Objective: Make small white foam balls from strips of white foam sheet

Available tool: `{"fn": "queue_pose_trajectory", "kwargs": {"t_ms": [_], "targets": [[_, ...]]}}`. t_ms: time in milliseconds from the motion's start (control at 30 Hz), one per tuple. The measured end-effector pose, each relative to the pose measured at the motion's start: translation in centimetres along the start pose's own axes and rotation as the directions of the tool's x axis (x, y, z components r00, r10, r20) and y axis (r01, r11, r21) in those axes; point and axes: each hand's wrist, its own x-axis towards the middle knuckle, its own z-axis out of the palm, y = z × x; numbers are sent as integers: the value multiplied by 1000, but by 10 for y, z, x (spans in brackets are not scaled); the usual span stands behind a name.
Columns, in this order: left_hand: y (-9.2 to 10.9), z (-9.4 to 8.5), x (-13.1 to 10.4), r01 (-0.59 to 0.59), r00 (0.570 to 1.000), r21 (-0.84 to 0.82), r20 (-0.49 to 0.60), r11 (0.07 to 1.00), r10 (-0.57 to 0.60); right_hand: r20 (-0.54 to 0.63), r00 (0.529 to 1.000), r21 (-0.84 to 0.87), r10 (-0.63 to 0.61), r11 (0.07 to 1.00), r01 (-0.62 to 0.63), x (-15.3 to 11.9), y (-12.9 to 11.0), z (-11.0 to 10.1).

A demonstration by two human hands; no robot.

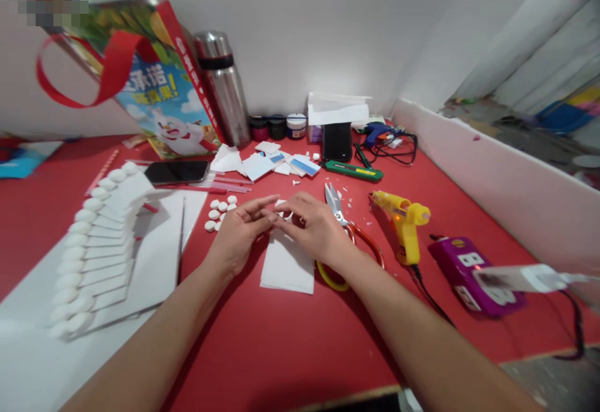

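Note:
My left hand (241, 231) and my right hand (314, 224) meet fingertip to fingertip over a white paper piece (288, 265) on the red table. Both hands have their fingers pinched together; whatever is between them is too small to make out. Several round white pieces (214, 214) lie just left of my left hand. Open scissors (335, 202) with red and yellow handles rest beside and partly under my right hand. At the left, a curved stepped white model (105, 252) edged with round white pieces stands on white board.
A yellow glue gun (405, 224) and a purple power box (478, 274) with cords are at the right. Behind are a green cutter (354, 170), white scraps (257, 165), paint jars (277, 127), a phone (177, 172), a steel flask (225, 93) and a picture box (164, 93).

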Motion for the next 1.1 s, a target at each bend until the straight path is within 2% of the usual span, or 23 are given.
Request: {"fn": "queue_pose_trajectory", "kwargs": {"t_ms": [200, 333, 400, 467, 533, 600, 667, 733, 833, 900, 967, 1033, 1100], "targets": [[1, 1, -4, 31, 999, 67, 9, 997, -32, 29, 992, -55, -120, 991, 121, -1, 1, -4], [3, 4, -7, 16, 999, 92, 36, 996, -20, 28, 994, -126, -106, 986, 108, -1, -4, -8], [4, 7, -9, -28, 999, 135, 37, 990, 24, -61, 996, -159, -71, 985, 60, 0, -6, -13], [4, 7, -9, -100, 995, 225, 6, 969, 102, -215, 977, -149, -9, 989, -24, 2, -7, -21], [4, 6, -8, -161, 983, 310, -35, 937, 180, -368, 927, -110, 75, 986, -124, 4, -6, -31], [4, 3, -7, -167, 978, 348, -63, 922, 201, -477, 866, -89, 149, 972, -216, 5, -1, -39], [5, 0, -7, -166, 974, 393, -79, 905, 213, -539, 822, -96, 187, 955, -280, 7, 7, -45], [6, -1, -7, -192, 966, 458, -66, 868, 249, -549, 813, -108, 194, 948, -300, 8, 17, -46], [8, -2, -9, -243, 951, 545, -28, 802, 307, -449, 880, -149, 156, 958, -246, 8, 23, -40], [9, -3, -10, -276, 935, 577, -26, 769, 355, -297, 947, -167, 124, 969, -180, 6, 17, -32], [10, -4, -11, -308, 916, 576, -36, 757, 400, -78, 994, -177, 80, 980, -93, 3, 4, -22], [11, -5, -11, -329, 903, 554, -51, 765, 426, 166, 986, -248, 21, 968, 22, -1, -13, -14], [11, -6, -10, -336, 897, 549, -60, 765, 437, 347, 937, -370, 30, 923, 108, -5, -29, -6]]}}
